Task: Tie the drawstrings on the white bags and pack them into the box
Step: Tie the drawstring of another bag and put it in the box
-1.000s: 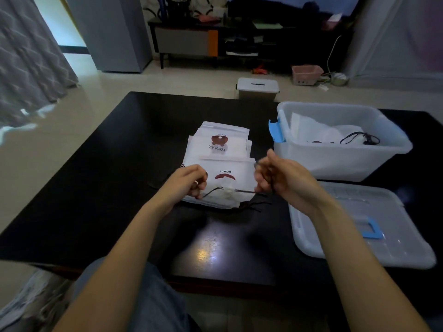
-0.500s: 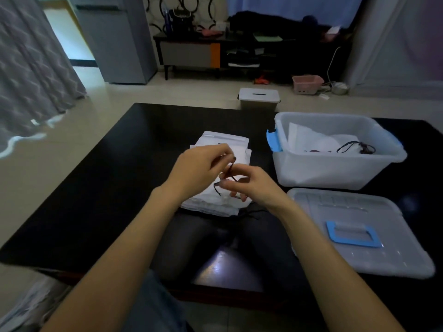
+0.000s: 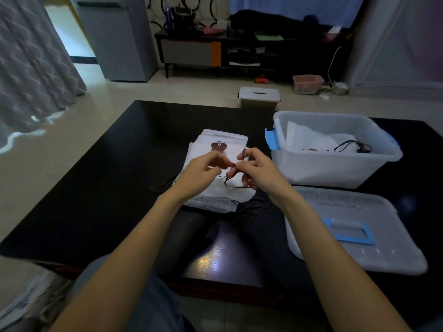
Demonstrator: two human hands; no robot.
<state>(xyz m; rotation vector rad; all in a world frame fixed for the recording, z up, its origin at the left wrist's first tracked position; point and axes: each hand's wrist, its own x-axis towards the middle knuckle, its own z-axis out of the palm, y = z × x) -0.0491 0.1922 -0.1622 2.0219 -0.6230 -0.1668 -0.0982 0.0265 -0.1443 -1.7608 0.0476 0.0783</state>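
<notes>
A stack of white drawstring bags (image 3: 217,195) with a dark red print lies in the middle of the black table (image 3: 100,188). Above the stack, my left hand (image 3: 203,170) and my right hand (image 3: 257,170) meet fingertip to fingertip. Both pinch the dark drawstring (image 3: 231,172) of the top bag, which runs down from my fingers to the bag. A clear plastic box (image 3: 335,168) with blue latches stands to the right. It holds a white bag (image 3: 311,142) with a tied dark string.
The box's clear lid (image 3: 383,248) with a blue handle lies flat at the table's near right. Loose dark strings (image 3: 247,209) trail off the stack's near edge. A small lidded bin (image 3: 259,97) sits on the floor beyond the table.
One second ago my hands were apart, pulling the string ends sideways. They have come together above the stack and now work the string between fingertips.
</notes>
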